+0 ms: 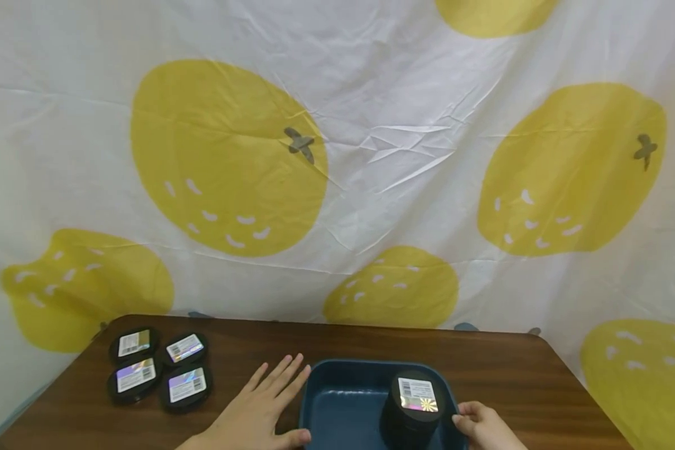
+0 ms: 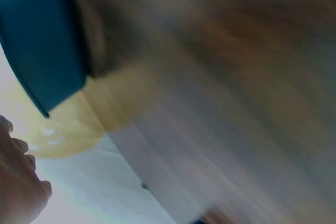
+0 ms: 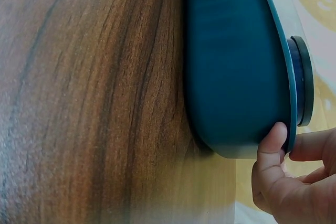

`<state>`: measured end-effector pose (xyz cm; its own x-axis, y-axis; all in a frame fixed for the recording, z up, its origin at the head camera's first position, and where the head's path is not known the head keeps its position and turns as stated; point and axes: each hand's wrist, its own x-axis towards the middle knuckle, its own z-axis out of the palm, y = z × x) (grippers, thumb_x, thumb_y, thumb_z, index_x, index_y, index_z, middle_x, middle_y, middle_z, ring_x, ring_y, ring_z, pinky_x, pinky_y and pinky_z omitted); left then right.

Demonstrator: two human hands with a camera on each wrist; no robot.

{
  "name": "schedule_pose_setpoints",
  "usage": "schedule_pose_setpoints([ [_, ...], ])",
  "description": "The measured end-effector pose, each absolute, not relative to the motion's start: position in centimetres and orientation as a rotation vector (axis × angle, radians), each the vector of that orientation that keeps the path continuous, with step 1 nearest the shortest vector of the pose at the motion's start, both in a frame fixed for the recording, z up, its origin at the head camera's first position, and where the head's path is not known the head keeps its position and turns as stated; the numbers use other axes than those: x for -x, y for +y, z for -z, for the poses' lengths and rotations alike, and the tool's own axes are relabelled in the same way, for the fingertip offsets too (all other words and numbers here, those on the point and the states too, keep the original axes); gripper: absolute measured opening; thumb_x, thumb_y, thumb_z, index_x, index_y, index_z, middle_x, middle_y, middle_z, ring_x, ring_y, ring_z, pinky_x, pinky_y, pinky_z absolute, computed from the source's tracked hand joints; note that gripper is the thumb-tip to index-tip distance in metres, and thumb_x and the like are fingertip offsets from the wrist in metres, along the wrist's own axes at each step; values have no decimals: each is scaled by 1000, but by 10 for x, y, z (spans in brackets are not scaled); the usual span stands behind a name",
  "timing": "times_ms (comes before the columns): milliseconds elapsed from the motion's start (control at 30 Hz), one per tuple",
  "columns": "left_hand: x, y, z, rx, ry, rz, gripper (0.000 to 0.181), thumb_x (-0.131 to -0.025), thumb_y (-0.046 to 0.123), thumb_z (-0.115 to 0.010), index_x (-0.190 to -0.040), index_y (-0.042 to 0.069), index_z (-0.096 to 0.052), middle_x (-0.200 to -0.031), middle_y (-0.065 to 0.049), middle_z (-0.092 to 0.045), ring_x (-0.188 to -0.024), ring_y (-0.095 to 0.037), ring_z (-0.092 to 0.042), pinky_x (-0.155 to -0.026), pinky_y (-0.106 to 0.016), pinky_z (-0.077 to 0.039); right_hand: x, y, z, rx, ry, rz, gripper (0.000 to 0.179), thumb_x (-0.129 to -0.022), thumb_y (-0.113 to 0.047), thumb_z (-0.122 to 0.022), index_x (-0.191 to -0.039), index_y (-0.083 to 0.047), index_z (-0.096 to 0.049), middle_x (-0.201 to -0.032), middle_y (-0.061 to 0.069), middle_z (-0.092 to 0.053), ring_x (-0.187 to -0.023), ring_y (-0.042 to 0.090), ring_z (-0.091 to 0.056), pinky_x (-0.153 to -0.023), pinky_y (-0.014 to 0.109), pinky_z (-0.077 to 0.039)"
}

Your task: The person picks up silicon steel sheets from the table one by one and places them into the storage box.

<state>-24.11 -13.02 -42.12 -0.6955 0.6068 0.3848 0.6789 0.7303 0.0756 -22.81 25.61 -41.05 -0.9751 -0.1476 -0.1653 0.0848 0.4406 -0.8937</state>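
Blue tray (image 1: pixel 343 419) near the far edge of the table (image 1: pixel 517 375) holds a black jar (image 1: pixel 407 430), label (image 1: pixel 418 395) too small to read; right hand (image 1: pixel 486 428) pinches its right rim, left hand (image 1: pixel 259 409) spread beside the left.

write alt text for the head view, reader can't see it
A right hand grips a blue tray, a labelled black cylinder inside; the left hand is outspread opposite. Four round, labelled black objects sit to the left on the table before fruit-print cloth.

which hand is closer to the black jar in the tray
Right. The right hand pinches the tray by its rim beside the jar; the left hand is at the tray's opposite side.
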Motion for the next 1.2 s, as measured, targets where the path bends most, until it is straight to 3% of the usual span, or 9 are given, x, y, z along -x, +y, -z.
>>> schedule_pose_setpoints([
  [133, 241, -145, 431, 962, -2506, 189, 85, -84, 66, -47, -147, 13, -27, -150, -10, -28, -140, -10, 0, -107, -23, 19, 227, 257, 409, 43, 2451, 1577, 35, -92, -5, -48, -107, 25, -38, -88, 13, -56, -76, 16, -59, -68, 33, -53],
  [233, 242, -153, 436, 946, -2465, 110, 86, -83, 68, -45, -148, 14, -26, -148, -10, -32, -138, -4, 11, -106, -23, 20, 227, 257, 409, 42, 2459, 1565, 34, -92, -5, -48, -106, 24, -39, -87, 13, -56, -76, 16, -58, -68, 33, -53],
  [400, 243, -165, 439, 929, -2431, 45, 86, -82, 69, -46, -148, 17, -26, -149, -6, -33, -139, -6, 9, -108, -26, 18, 227, 256, 409, 18, 2474, 1546, 35, -92, -6, -49, -106, 24, -40, -87, 12, -56, -76, 16, -58, -68, 33, -52],
  [733, 240, -200, 452, 820, -2448, 58, 91, -80, 66, -53, -150, 27, -11, -153, 13, 2, -140, -4, 8, -108, -27, 18, 228, 255, 407, 69, 2470, 1557, 33, -93, -4, -47, -106, 24, -38, -89, 12, -56, -77, 16, -57, -68, 33, -52],
  [933, 236, -224, 461, 748, -2437, 18, 97, -78, 68, -53, -149, 33, 4, -152, 17, 12, -140, -4, 7, -108, -28, 18, 228, 255, 407, 80, 2448, 1582, 31, -93, -4, -47, -105, 24, -38, -88, 12, -56, -76, 14, -56, -68, 32, -53],
  [1200, 233, -257, 466, 640, -2486, 77, 95, -79, 61, -60, -151, 29, -6, -151, 19, 12, -138, 1, 12, -107, -24, 18, 228, 254, 409, 68, 2462, 1567, 32, -92, -5, -48, -105, 23, -39, -88, 11, -56, -76, 15, -56, -68, 32, -52],
])
